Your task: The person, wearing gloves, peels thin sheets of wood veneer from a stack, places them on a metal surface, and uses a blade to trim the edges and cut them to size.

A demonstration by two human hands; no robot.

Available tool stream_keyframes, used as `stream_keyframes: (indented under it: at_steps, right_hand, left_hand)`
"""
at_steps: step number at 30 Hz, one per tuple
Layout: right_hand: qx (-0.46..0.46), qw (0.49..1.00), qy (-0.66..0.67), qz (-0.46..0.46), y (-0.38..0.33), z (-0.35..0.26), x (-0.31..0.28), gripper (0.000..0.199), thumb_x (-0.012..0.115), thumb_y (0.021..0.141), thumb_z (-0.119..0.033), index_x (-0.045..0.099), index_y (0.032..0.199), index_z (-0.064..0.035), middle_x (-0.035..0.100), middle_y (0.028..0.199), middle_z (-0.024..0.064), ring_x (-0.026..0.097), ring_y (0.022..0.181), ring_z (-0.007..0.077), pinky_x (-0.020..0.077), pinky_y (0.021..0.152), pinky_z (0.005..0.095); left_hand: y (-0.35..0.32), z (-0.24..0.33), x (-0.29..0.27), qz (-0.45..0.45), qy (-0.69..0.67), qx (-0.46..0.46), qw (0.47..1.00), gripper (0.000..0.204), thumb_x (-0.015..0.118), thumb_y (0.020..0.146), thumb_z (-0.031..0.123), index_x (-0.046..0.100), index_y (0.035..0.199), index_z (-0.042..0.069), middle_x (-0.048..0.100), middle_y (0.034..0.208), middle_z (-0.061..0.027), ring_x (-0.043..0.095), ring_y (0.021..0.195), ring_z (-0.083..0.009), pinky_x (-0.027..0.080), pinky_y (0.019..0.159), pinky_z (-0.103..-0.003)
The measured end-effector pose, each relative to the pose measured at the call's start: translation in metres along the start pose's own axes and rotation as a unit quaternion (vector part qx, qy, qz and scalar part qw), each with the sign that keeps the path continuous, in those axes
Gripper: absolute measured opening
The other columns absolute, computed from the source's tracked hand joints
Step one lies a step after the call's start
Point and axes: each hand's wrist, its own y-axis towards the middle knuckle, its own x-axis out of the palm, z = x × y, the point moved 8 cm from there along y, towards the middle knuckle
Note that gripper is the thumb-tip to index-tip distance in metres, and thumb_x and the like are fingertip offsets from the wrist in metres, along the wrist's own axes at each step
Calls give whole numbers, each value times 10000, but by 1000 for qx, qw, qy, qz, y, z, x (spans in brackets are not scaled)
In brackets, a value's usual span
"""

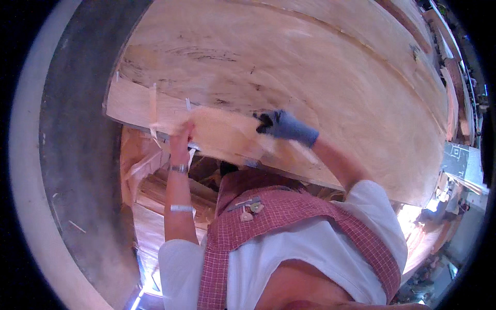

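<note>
Closest to the camera, at the bottom of the frame, are the person's chest and shoulders in a white shirt (310, 248) with a red checked apron (289, 212) over it. Both forearms rise from there toward the middle of the frame.

The left hand (182, 138) is bare, with a metal bracelet (179, 168) on the wrist. It is closed on the left end of a pale strip of thin wood (227, 132), the fingers bent over its edge. The right hand (287, 126) wears a blue glove and presses on the right part of the same strip; its fingers look curled on the wood, but I cannot tell if they really grip it or only push it down.

This strip lies at the centre of the frame, on the near edge of a large sheet of thin wood (289, 57), which fills the upper half and the right side. Short pieces of light tape (153, 103) cross the edge at the upper left. Below the sheet, at the lower left, more thin wood pieces (155, 196) lie in a pile. A grey floor (77, 155) runs down the left side.
</note>
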Motion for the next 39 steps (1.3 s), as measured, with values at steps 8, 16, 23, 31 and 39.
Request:
stream_keyframes:
  at_steps: [8,16,23,31,39]
  right_hand:
    - [78,974,-201,66,58,-7,-41,330,702,833,-361,606,1005,-96,637,947,159,619,887,365,490,744,446]
    - [-15,988,-155,-3,19,-46,22,232,636,873,-268,577,981,-72,586,948,173,587,893,369,484,739,473]
    - [-118,983,-120,-70,24,-77,82,284,611,866,-261,559,1070,-70,541,1028,164,551,939,366,482,749,474]
    - [-77,969,-217,-94,9,-77,107,441,604,870,-310,532,1205,-32,543,1095,193,536,1015,372,484,831,459]
    - [17,957,-283,63,-2,-41,81,566,662,842,-323,493,1321,-74,525,1217,182,564,1042,355,509,830,434]
  left_hand:
    - [51,14,17,58,59,31,996,269,800,784,288,696,821,43,620,686,-1,540,570,-76,408,476,-255]
    - [-6,-24,-38,-6,-11,11,1000,208,769,833,251,695,845,57,626,740,32,532,618,-52,415,538,-216]
    - [11,-24,-54,-8,1,14,1000,219,761,846,268,692,905,69,620,754,51,511,623,-27,410,540,-199]
    - [-9,-34,-70,-16,-60,-29,998,251,747,858,245,661,1016,70,645,827,26,561,662,-56,462,570,-215]
    - [-23,-58,-92,-74,-90,-53,992,178,698,890,198,601,981,80,636,926,-17,583,841,-99,480,769,-259]
